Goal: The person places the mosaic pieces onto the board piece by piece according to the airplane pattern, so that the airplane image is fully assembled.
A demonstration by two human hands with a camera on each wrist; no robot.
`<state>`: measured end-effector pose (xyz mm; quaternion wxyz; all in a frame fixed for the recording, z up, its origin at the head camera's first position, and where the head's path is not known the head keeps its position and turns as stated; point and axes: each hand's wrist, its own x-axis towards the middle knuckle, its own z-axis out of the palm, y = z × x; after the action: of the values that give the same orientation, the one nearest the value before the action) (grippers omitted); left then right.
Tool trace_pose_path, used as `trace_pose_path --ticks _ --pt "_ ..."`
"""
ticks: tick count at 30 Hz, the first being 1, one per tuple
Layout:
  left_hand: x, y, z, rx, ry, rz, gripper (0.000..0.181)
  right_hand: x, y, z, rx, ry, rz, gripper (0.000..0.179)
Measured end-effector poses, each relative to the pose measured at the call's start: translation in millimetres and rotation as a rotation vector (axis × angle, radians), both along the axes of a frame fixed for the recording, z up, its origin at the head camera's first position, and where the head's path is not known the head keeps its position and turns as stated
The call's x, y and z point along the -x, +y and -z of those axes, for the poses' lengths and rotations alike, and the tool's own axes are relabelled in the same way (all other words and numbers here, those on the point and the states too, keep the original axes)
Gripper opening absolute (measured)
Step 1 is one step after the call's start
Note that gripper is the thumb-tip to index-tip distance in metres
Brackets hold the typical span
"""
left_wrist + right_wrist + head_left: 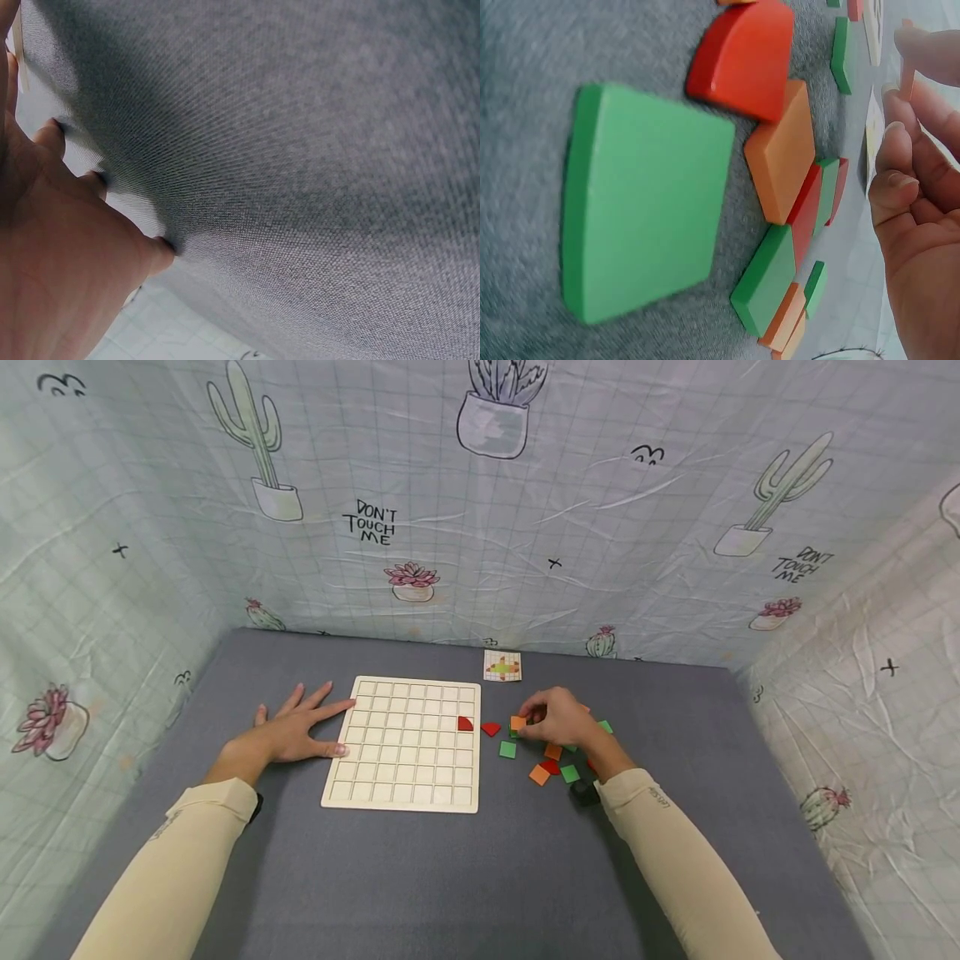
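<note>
A pale wooden grid board [408, 747] lies on the grey table. One red quarter-round tile [465, 723] sits in a cell near its right edge. My left hand [288, 733] is spread flat at the board's left side, thumb and index finger touching the rim. To the right of the board, my right hand [558, 717] pinches an orange square tile [517, 723] between thumb and fingers, over the loose pieces. The right wrist view shows that tile edge-on, with green tiles [649, 202], a red tile [746, 60] and orange tiles [784, 154] lying on the cloth.
A small pattern card [502, 666] with a green, orange and red figure lies behind the board. Another red tile [491, 729] rests just off the board's right edge. Printed fabric walls [480, 543] enclose the table at the back and sides.
</note>
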<state>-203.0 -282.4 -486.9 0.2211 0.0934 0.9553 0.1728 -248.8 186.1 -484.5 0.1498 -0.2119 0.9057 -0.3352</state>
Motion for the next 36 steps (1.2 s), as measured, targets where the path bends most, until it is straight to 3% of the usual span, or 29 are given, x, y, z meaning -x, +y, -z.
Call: trace_pose_path --ticks 11,17,20,27,36 --pt "-2.2 -1.2 0.5 -0.015 0.000 -0.002 0.098 -1.4 -8.0 3.0 0.015 0.023 -0.069 0.021" --pt "2.2 -6.5 10.7 -0.073 0.026 -0.010 0.096 -3.6 -13.7 3.4 0.020 0.017 -0.068 0.020" --pt "4.2 -7.5 14.0 -0.061 0.031 -0.006 0.097 -5.6 -16.2 3.9 0.019 0.013 -0.064 0.019" --pt "0.9 -3.4 6.4 -0.060 0.014 -0.016 0.098 -7.5 -23.9 5.9 0.003 0.038 -0.090 0.020" --pt "2.5 -3.7 6.9 -0.059 0.007 -0.013 0.098 -7.6 -35.6 7.0 0.004 0.060 -0.123 0.020"
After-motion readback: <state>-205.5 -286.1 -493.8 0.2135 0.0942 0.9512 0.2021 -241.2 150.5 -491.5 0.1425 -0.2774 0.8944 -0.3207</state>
